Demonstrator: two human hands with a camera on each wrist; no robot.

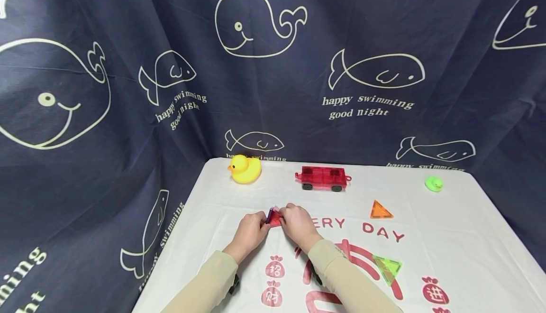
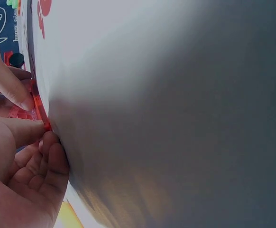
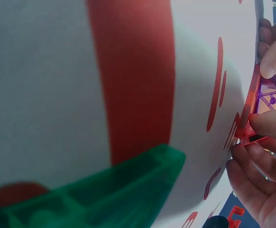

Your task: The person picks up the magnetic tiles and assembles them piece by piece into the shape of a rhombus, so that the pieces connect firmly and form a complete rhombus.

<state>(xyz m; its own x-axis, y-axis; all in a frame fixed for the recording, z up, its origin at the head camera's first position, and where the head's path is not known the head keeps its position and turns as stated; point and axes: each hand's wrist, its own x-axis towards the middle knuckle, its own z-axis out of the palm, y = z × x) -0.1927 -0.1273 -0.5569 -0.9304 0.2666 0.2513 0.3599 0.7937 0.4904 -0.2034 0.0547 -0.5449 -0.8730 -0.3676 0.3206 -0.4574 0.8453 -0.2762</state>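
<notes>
My left hand (image 1: 250, 231) is at the middle of the table, its thumb and fingers pinching a purple magnetic tile (image 3: 274, 97) that stands upright. A red magnetic tile (image 1: 276, 220) lies low on the tabletop between both hands, with the purple tile along its left side. From the other side, my right hand (image 1: 298, 224) pinches a red upright tile (image 3: 252, 139) at the flat tile's right edge. In the left wrist view the left fingertips (image 2: 45, 142) are right at the tabletop. Fingers hide much of the pieces.
A yellow duck (image 1: 246, 170), a red wheeled car base (image 1: 323, 178) and a small green duck (image 1: 434, 184) stand along the back. On the right lie an orange triangle tile (image 1: 380, 210) and a lime triangle tile (image 1: 388, 268). A green tile (image 3: 142, 190) is near my right wrist.
</notes>
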